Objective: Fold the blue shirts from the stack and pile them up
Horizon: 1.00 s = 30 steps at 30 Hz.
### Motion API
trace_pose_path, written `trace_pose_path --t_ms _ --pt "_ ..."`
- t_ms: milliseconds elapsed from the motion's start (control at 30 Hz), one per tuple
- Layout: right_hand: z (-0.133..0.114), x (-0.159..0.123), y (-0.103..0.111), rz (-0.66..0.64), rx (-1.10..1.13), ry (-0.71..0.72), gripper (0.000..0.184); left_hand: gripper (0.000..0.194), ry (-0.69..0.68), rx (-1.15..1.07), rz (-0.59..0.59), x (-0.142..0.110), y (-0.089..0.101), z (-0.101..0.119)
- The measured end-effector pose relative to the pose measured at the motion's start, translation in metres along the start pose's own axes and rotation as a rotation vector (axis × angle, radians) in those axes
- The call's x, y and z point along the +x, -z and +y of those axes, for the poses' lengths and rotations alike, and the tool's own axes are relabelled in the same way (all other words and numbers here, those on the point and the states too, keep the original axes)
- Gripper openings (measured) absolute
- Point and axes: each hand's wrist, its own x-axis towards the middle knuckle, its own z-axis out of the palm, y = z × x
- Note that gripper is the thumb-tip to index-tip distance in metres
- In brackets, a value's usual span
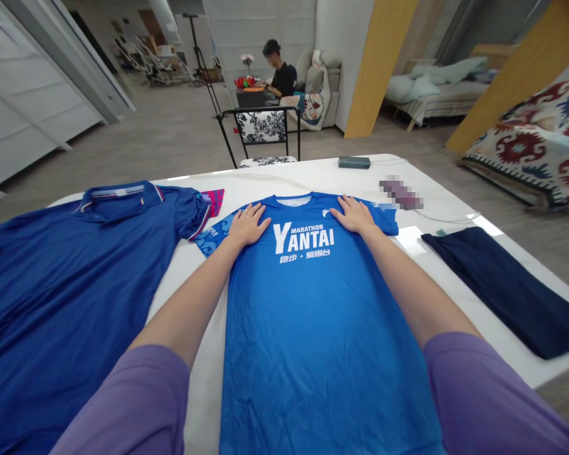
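A bright blue T-shirt point(308, 316) with white "MARATHON YANTAI" lettering lies flat, front up, on the white table point(284, 177), collar at the far side. My left hand point(247, 224) rests palm down on its left shoulder, fingers stretched out flat. My right hand point(355, 213) presses flat on the right shoulder, fingers spread. Neither hand holds anything. Purple sleeves cover my upper arms.
A dark blue polo shirt point(66, 284) is spread out on the left. A folded navy garment point(507, 287) lies at the right edge. A dark slim box point(354, 162) and a chair point(262, 129) stand at the far side. A person point(279, 76) sits far behind.
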Motion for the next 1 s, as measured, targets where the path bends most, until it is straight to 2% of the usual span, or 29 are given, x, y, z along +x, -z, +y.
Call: trace_pose_path --t_ms 67,133,200,233,267,333,433,533,600,667,733,833,900,933,1000 --pt "-0.01 0.016 0.003 0.008 -0.042 -0.012 0.095 0.079 -0.009 0.032 0.015 0.023 0.002 0.0" --pt "-0.022 0.022 0.012 0.067 -0.09 -0.012 0.09 0.077 -0.048 0.055 0.071 0.033 0.01 0.01" --pt "-0.032 0.009 0.025 0.169 -0.106 0.014 0.086 0.074 -0.099 0.045 0.174 0.023 0.023 0.027" --pt "-0.036 -0.006 0.033 0.212 -0.102 0.042 0.086 0.073 -0.12 0.028 0.22 0.007 0.03 0.037" --pt "-0.039 -0.029 0.04 0.236 -0.096 0.076 0.086 0.073 -0.138 0.008 0.248 -0.015 0.038 0.046" --pt "-0.041 -0.098 0.05 0.22 -0.093 0.162 0.089 0.073 -0.183 -0.018 0.234 -0.081 0.052 0.064" --pt "-0.035 -0.238 0.048 0.139 -0.113 0.264 0.092 0.076 -0.284 -0.041 0.11 -0.21 0.06 0.083" --pt "-0.024 -0.373 0.025 0.115 -0.107 0.22 0.088 0.083 -0.292 -0.088 0.004 -0.33 0.054 0.098" --pt "-0.017 -0.436 0.008 0.107 -0.092 0.162 0.09 0.087 -0.273 -0.134 -0.034 -0.387 0.046 0.108" --pt "-0.014 -0.474 -0.001 0.113 -0.08 0.104 0.091 0.089 -0.268 -0.182 -0.051 -0.42 0.041 0.116" --pt "-0.021 -0.492 0.001 0.142 -0.072 0.051 0.09 0.084 -0.263 -0.233 -0.053 -0.431 0.042 0.12" --pt "-0.06 -0.505 0.022 0.243 -0.016 0.024 0.082 0.073 -0.177 -0.314 -0.009 -0.41 0.057 0.104" --pt "-0.11 -0.515 0.035 0.289 0.063 0.086 0.07 0.064 0.011 -0.355 0.07 -0.374 0.076 0.076" --pt "-0.141 -0.522 0.039 0.279 0.105 0.145 0.063 0.06 0.156 -0.374 0.112 -0.352 0.086 0.058" --pt "-0.206 -0.536 0.039 0.172 0.173 0.302 0.046 0.058 0.331 -0.369 0.155 -0.304 0.106 0.018"
